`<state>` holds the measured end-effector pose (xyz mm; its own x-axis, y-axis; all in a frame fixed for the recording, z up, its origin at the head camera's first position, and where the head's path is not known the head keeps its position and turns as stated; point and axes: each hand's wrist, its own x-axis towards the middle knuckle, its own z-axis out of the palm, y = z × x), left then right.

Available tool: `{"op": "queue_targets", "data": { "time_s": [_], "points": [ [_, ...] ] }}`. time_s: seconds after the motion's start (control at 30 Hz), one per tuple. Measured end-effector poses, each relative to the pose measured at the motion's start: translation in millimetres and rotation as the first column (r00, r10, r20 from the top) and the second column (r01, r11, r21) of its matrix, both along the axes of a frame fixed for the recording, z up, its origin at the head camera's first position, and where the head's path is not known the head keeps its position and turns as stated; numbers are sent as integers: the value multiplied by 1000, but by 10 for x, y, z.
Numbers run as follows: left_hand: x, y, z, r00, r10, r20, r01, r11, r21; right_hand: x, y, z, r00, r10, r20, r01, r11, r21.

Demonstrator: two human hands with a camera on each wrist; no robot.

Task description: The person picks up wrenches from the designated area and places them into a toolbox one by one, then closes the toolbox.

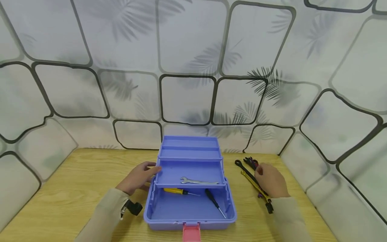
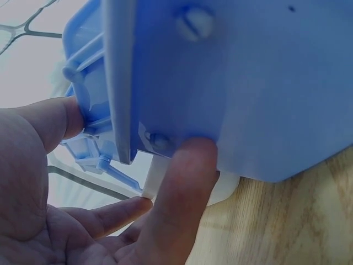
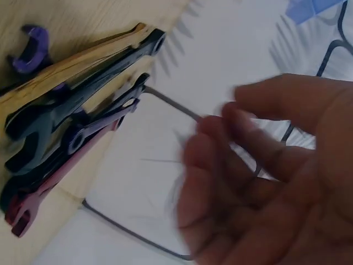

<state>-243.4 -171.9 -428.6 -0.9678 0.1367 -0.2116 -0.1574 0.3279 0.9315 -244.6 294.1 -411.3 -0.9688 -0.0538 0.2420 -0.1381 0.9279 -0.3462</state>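
Observation:
A blue-purple toolbox (image 1: 190,210) stands unfolded on the table. My left hand (image 1: 139,177) is at its left side, fingertips touching the edge of the raised tray (image 1: 175,171) and the outer wall. In the left wrist view, one finger (image 2: 187,176) presses the wall near a round rivet. My right hand (image 1: 272,179) hovers by a pile of wrenches (image 1: 249,173) at the right, fingers loosely bent, nothing visible between them. In the right wrist view, the pile shows black (image 3: 83,88), yellow, purple and red wrenches, apart from the fingers.
A silver wrench (image 1: 198,181) lies in the lower tray. In the box bottom are a yellow-handled screwdriver (image 1: 178,191) and a black-handled screwdriver (image 1: 214,201). A pink latch (image 1: 191,232) hangs at the front. Patterned walls (image 1: 187,101) enclose the wooden table (image 1: 99,171).

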Motion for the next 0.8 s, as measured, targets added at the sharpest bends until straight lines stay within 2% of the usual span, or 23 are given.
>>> {"op": "queue_targets", "data": {
  "time_s": [0.07, 0.13, 0.27, 0.37, 0.53, 0.8],
  "points": [
    [-5, 5, -3, 1000, -1, 0, 1, 1000, 3, 1, 75, -18, 990, -38, 135, 35, 999, 25],
    [-7, 9, -2, 1000, -1, 0, 1, 1000, 4, -13, 134, -48, 970, -59, 234, 48, 998, 50],
    [-8, 10, 7, 1000, -2, 0, 2, 1000, -2, -43, 197, -127, 935, -83, 344, 58, 995, 82],
    [-6, 7, 15, 1000, -1, 1, 1, 1000, -8, -37, 203, -163, 921, -96, 377, 68, 994, 87],
    [-17, 0, 6, 1000, -2, 2, 2, 1000, -5, -50, 207, -220, 918, -107, 382, 78, 993, 90],
    [-16, 6, 1, 1000, -1, 2, 1, 1000, -12, -120, 214, -257, 909, -127, 396, 74, 986, 147]
  ]
}}
